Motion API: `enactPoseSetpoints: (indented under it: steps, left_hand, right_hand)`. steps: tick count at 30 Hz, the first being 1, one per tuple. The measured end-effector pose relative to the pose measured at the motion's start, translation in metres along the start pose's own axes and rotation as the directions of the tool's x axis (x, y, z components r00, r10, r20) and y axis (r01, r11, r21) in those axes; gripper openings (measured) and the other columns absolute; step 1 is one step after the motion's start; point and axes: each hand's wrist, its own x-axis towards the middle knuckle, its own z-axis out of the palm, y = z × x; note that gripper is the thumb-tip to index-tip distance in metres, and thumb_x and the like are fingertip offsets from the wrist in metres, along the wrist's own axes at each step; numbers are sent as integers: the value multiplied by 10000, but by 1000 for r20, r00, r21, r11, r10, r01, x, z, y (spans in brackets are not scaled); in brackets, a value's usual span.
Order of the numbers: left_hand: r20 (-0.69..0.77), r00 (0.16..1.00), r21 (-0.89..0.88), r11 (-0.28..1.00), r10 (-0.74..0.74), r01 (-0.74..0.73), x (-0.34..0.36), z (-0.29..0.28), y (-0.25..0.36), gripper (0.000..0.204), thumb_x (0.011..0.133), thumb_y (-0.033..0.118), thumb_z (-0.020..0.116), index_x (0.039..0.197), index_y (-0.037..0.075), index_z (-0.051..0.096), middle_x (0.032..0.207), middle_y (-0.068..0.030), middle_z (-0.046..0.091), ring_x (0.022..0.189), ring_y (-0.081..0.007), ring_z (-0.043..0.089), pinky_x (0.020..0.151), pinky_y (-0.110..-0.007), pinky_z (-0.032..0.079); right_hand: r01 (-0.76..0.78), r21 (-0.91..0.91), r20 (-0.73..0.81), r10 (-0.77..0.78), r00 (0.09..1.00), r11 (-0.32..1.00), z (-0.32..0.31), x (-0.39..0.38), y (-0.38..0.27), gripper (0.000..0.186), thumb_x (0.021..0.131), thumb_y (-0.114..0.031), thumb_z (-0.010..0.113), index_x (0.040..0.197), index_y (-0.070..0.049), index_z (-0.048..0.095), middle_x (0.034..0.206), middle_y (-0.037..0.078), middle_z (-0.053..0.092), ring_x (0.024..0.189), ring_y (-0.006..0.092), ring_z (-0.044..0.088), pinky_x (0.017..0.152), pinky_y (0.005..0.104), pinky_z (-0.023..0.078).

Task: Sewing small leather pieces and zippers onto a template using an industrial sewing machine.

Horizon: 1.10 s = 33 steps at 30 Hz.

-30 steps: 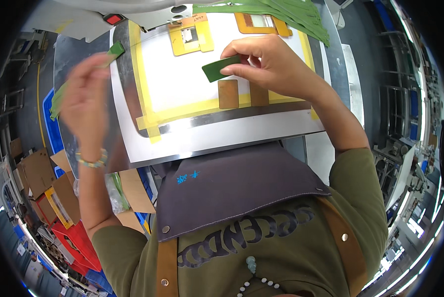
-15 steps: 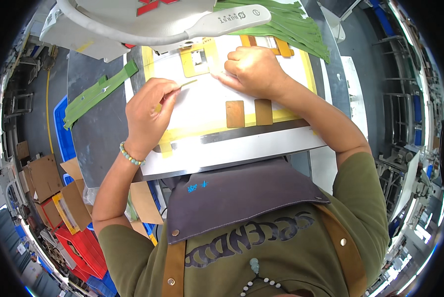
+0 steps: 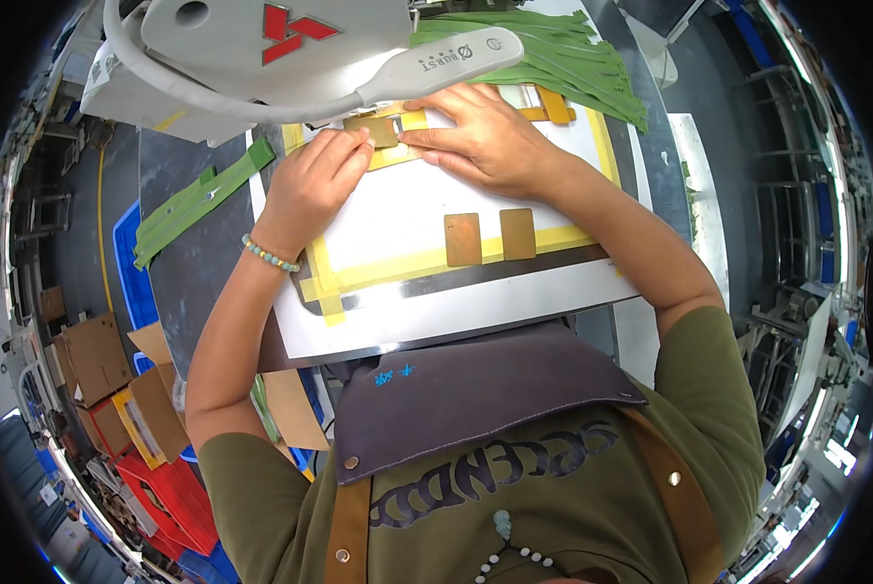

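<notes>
My left hand (image 3: 315, 185) has its fingers closed at the left edge of a small olive-brown rectangle (image 3: 370, 129), which lies on a yellow jig (image 3: 390, 159) under the machine. My right hand (image 3: 485, 146) rests at the right side of that piece, fingers stretched out across the jig. Two brown rectangles (image 3: 463, 239) (image 3: 517, 234) lie lower on the white board (image 3: 378, 234), which is bordered with yellow tape. An orange jig (image 3: 553, 105) sits behind my right hand. A green zipper strip (image 3: 198, 204) lies left of my left hand.
A white machine head with a cable (image 3: 232, 63) overhangs the back of the metal table (image 3: 193, 302). Green zippers (image 3: 582, 73) are heaped at the back right. Blue bins (image 3: 136, 268), cardboard boxes (image 3: 92, 355) and a red crate (image 3: 168, 496) stand on the left.
My left hand has come from the left-hand zipper strip to the jig. My right hand, earlier holding a small green card in the air, is down on the jig beside it.
</notes>
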Motion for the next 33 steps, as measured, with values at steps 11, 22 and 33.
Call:
enactPoseSetpoints:
  steps: [11, 22, 33]
  left_hand:
    - [129, 991, 91, 995, 37, -49, 9, 5, 7, 239, 816, 19, 759, 1050, -19, 735, 1078, -98, 733, 923, -230, 710, 728, -326, 601]
    - [199, 980, 140, 989, 18, -46, 22, 1, 8, 186, 803, 31, 744, 983, 27, 698, 1123, -67, 772, 918, -200, 699, 761, -315, 618]
    - [299, 953, 82, 994, 47, -74, 28, -5, 3, 236, 779, 48, 731, 1010, 45, 684, 1099, -59, 743, 980, -198, 709, 835, -329, 622]
  right_hand:
    - [-41, 129, -93, 53, 994, 991, 2, -2, 5, 239, 992, -258, 710, 1176, -128, 790, 1325, 65, 697, 1257, 267, 627, 1064, 474, 481]
    - [94, -23, -74, -95, 993, 995, 5, 1, 7, 273, 987, -267, 718, 1198, -110, 792, 1338, 61, 726, 1269, 265, 644, 1069, 454, 502]
    - [139, -81, -56, -144, 988, 987, 4, 4, 6, 326, 967, -315, 752, 1185, -74, 781, 1331, 49, 747, 1248, 251, 667, 1043, 422, 535]
